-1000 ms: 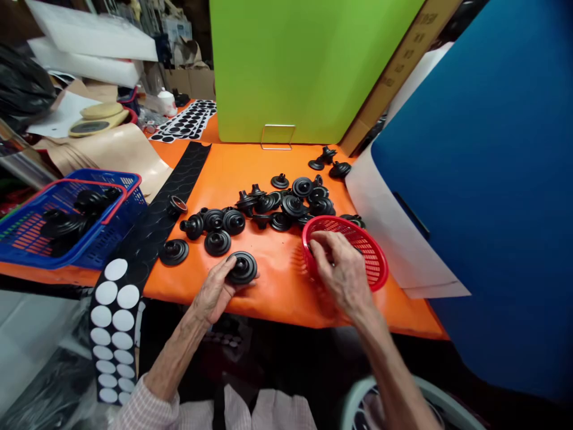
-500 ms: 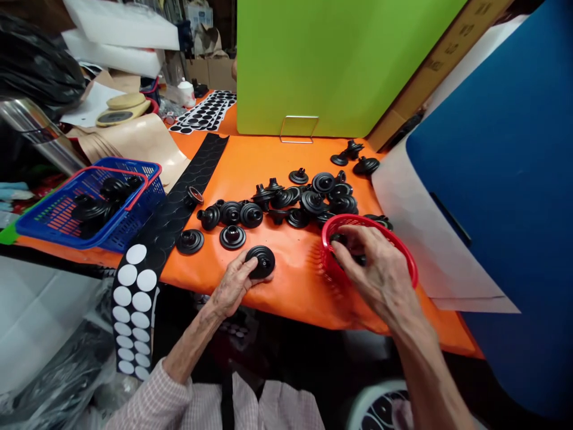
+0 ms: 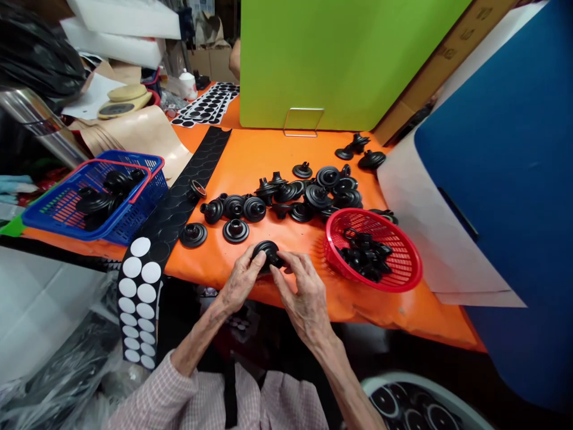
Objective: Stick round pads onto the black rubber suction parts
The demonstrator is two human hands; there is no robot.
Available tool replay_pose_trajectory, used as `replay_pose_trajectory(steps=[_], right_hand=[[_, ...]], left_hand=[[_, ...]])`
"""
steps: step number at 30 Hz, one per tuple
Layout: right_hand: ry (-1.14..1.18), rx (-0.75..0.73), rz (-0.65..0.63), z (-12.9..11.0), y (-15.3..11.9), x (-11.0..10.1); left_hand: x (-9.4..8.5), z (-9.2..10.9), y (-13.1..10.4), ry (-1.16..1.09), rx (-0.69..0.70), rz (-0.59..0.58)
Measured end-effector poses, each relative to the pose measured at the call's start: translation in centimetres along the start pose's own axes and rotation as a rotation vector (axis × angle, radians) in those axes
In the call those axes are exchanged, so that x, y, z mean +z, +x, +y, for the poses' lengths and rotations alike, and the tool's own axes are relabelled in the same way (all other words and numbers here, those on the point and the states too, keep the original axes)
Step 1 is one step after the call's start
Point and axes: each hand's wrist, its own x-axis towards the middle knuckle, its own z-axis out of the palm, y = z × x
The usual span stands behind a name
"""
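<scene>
My left hand [image 3: 242, 279] grips a round black ridged disc [image 3: 267, 255] over the front edge of the orange table [image 3: 215, 263]. Close on its right, my right hand [image 3: 304, 292] has thumb and fingers pinched around a small dark part at the disc's right side, mostly hidden by the fingers. Several similar black discs [image 3: 317, 196] are heaped behind the hands, and a few stand apart at the left. To the right, a red basket [image 3: 414, 272] holds several small black pieces [image 3: 367, 254].
A blue basket [image 3: 119, 230] with black parts stands at the left beside a black strip [image 3: 168, 224] with white circles hanging off the edge. A green panel [image 3: 340, 65] rises at the back, a blue panel [image 3: 505, 179] at the right. Part of another person shows behind the green panel.
My right hand has left the red basket and moved left to the disc in my left hand, bringing a small dark part. The basket's contents now show. The view has shifted slightly.
</scene>
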Motion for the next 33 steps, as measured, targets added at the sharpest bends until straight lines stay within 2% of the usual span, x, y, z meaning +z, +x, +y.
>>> replay_pose_trajectory(steps=[5, 10, 12, 18, 23, 25, 27, 30, 33], right_hand=[[0.077, 0.02, -0.069, -0.2, -0.5, -0.2], [0.282, 0.375, -0.075, 0.2, 0.0, -0.5], [0.36, 0.439, -0.107, 0.5, 0.2, -0.1], [0.396, 0.434, -0.058, 0.7, -0.2, 1.1], [0.459, 0.434, -0.186, 1.6, 1.1, 0.3], [0.418, 0.424, -0.166, 2.3, 2.8, 0.1], [0.276, 0.373, -0.065, 3.0, 5.2, 0.5], [-0.037, 0.256, 0.085, 4.2, 8.8, 2.0], [-0.179, 0.208, 0.126, 5.1, 10.8, 3.3]], left_hand=[[-0.2, 0.3, -0.2, 0.032, 0.023, -0.038], [-0.5, 0.5, -0.1, -0.103, -0.015, -0.093], [-0.7, 0.5, -0.1, -0.091, -0.007, -0.103], [-0.5, 0.6, -0.8, -0.025, 0.03, -0.056], [-0.2, 1.2, 0.2, 0.043, 0.024, 0.002], [-0.4, 1.4, 1.4, 0.127, 0.056, 0.078], [-0.7, 1.6, 2.8, 0.252, 0.138, 0.188], [-1.2, 1.6, 4.6, 0.411, 0.269, 0.335], [-1.2, 1.5, 5.2, 0.589, 0.362, 0.403]])
